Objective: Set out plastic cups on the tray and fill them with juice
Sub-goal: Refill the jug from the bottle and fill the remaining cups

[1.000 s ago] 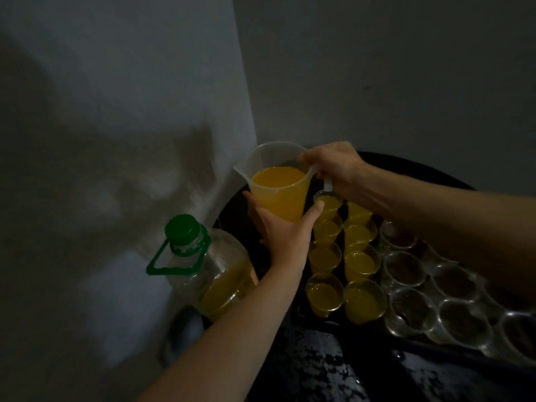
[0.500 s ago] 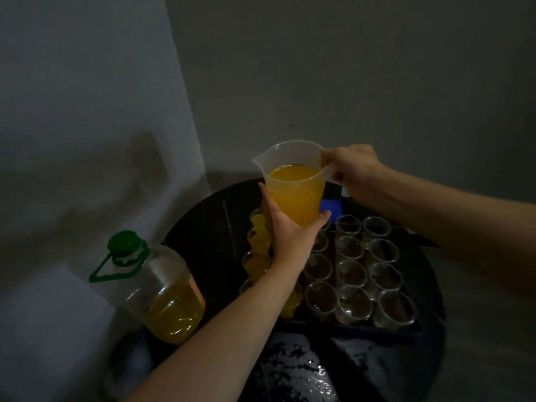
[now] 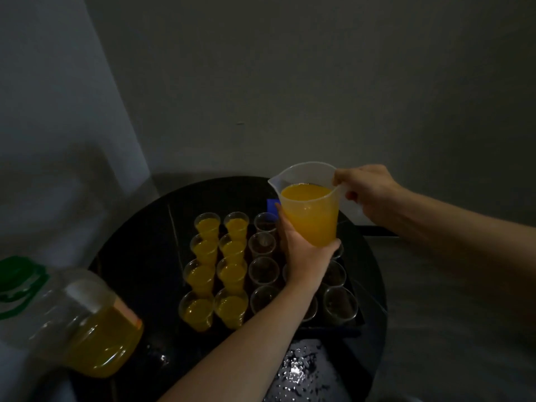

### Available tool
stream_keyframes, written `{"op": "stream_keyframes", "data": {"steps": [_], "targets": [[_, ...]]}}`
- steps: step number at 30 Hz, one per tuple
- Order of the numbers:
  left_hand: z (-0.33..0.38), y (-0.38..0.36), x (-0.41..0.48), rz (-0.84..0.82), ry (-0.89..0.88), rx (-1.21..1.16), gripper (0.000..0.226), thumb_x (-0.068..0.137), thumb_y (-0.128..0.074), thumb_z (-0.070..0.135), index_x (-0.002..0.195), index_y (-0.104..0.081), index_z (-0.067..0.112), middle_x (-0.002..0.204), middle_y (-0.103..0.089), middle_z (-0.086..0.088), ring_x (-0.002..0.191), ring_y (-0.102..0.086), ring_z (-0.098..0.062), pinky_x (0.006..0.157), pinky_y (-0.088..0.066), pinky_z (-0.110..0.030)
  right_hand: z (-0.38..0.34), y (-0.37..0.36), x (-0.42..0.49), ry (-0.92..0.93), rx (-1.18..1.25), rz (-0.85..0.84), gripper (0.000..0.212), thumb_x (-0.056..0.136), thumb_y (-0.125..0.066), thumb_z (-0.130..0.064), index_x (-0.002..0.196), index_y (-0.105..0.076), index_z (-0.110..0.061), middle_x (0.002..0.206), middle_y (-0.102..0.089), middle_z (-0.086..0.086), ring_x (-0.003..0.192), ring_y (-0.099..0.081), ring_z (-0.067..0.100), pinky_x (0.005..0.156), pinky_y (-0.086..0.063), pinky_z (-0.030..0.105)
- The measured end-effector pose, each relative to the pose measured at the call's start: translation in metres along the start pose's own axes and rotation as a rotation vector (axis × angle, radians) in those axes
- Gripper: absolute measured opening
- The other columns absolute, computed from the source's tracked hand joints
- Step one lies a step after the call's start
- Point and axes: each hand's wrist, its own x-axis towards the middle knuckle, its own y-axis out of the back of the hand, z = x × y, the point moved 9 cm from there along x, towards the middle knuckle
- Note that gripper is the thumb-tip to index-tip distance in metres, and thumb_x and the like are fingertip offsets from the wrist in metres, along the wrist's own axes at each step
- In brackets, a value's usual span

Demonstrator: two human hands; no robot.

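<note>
You're holding the translucent jug (image 3: 314, 224) upright, half full of orange juice (image 3: 304, 192), over the tray (image 3: 324, 332); eight filled cups (image 3: 232, 274) are standing left, empty cups (image 3: 263, 271) right.

One head-worn camera looks forward and down, close over the round table (image 3: 139, 256), bottle (image 3: 87, 338) at eight o'clock

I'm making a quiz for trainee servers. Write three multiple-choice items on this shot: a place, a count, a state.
1. Where on the tray are the filled cups? A left two columns; B right two columns; C nearest row.
2. How many cups are filled? A four; B eight; C twelve.
3. The jug is: A standing on the table; B held in both hands; C lying on its side.
Answers: A, yellow shows only in the left columns; B, two columns of four; B, right hand on the handle, left hand round the base.
</note>
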Motion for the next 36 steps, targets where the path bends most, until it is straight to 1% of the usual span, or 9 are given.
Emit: {"op": "stream_keyframes", "data": {"steps": [2, 5, 10, 12, 15, 20, 25, 29, 36], "targets": [[-0.004, -0.009, 0.001, -0.015, 0.016, 0.001, 0.137, 0.070, -0.090, 0.017, 0.155, 0.013, 0.048, 0.162, -0.015, 0.007, 0.147, -0.025, -0.019, 0.114, -0.031, -0.043, 0.004, 0.007, 0.005, -0.007, -0.018, 0.011, 0.027, 0.082, -0.071, -0.006, 0.063, -0.052, -0.011, 0.072, -0.051, 0.008, 0.066, -0.049, 0.016, 0.057, -0.041, 0.026], [-0.009, -0.021, 0.005, -0.054, 0.037, -0.057, 0.130, 0.075, -0.085, 0.014, 0.155, 0.011, 0.049, 0.163, -0.014, 0.005, 0.147, -0.026, -0.022, 0.104, -0.035, -0.034, 0.009, 0.015, 0.011, -0.021, -0.032, 0.036, 0.024, 0.082, -0.071, -0.006, 0.066, -0.053, -0.011, 0.073, -0.053, 0.008, 0.065, -0.048, 0.017, 0.058, -0.040, 0.028], [-0.012, -0.033, 0.007, -0.091, 0.059, -0.146, 0.116, 0.083, -0.070, 0.006, 0.156, 0.010, 0.048, 0.164, -0.012, 0.001, 0.146, -0.026, -0.026, 0.111, -0.033, -0.044, 0.012, 0.017, 0.021, -0.025, -0.043, 0.045, 0.025, 0.083, -0.071, -0.005, 0.065, -0.054, -0.009, 0.069, -0.052, 0.007, 0.062, -0.048, 0.015, 0.055, -0.040, 0.026], [-0.010, -0.034, 0.008, -0.101, 0.048, -0.182, 0.112, 0.078, -0.065, 0.012, 0.156, 0.008, 0.049, 0.163, -0.013, 0.001, 0.145, -0.027, -0.028, 0.113, -0.032, -0.048, 0.012, 0.017, 0.025, -0.031, -0.053, 0.042, 0.017, 0.084, -0.071, -0.007, 0.073, -0.058, -0.008, 0.073, -0.054, 0.008, 0.065, -0.049, 0.016, 0.057, -0.041, 0.026], [-0.008, -0.035, 0.011, -0.109, 0.041, -0.239, 0.113, 0.066, -0.059, 0.021, 0.157, 0.003, 0.048, 0.160, -0.018, 0.000, 0.140, -0.031, -0.028, 0.115, -0.032, -0.054, 0.012, 0.015, 0.032, -0.037, -0.056, 0.035, 0.016, 0.085, -0.071, -0.009, 0.075, -0.058, -0.009, 0.075, -0.053, 0.007, 0.067, -0.049, 0.016, 0.057, -0.040, 0.025], [-0.012, -0.035, 0.017, -0.110, 0.026, -0.287, 0.111, 0.063, -0.059, 0.021, 0.156, -0.004, 0.048, 0.152, -0.029, -0.004, 0.133, -0.039, -0.028, 0.111, -0.037, -0.053, 0.008, 0.009, 0.038, -0.037, -0.087, 0.030, 0.011, 0.086, -0.070, -0.010, 0.081, -0.060, -0.008, 0.077, -0.055, 0.008, 0.065, -0.049, 0.014, 0.055, -0.040, 0.024], [-0.017, -0.034, 0.023, -0.129, 0.043, -0.300, 0.111, 0.063, -0.059, 0.022, 0.155, -0.004, 0.051, 0.151, -0.030, -0.004, 0.132, -0.040, -0.029, 0.110, -0.036, -0.060, 0.010, 0.003, 0.045, -0.051, -0.096, 0.026, 0.010, 0.089, -0.069, -0.013, 0.090, -0.061, -0.007, 0.083, -0.056, 0.008, 0.068, -0.051, 0.013, 0.055, -0.041, 0.023], [-0.017, -0.033, 0.026, -0.128, 0.040, -0.305, 0.111, 0.063, -0.058, 0.020, 0.156, -0.004, 0.049, 0.150, -0.031, -0.004, 0.132, -0.041, -0.028, 0.111, -0.037, -0.057, 0.010, -0.002, 0.049, -0.063, -0.106, 0.031, 0.017, 0.090, -0.068, -0.014, 0.103, -0.062, -0.005, 0.091, -0.057, 0.009, 0.071, -0.052, 0.013, 0.055, -0.041, 0.022], [-0.028, -0.034, 0.030, -0.124, 0.070, -0.339, 0.109, 0.062, -0.059, 0.022, 0.153, -0.008, 0.053, 0.149, -0.033, -0.002, 0.130, -0.042, -0.027, 0.109, -0.039, -0.058, 0.010, -0.011, 0.056, -0.072, -0.134, 0.041, 0.018, 0.092, -0.067, -0.014, 0.107, -0.064, -0.004, 0.091, -0.057, 0.007, 0.071, -0.053, 0.012, 0.055, -0.041, 0.021]]}}
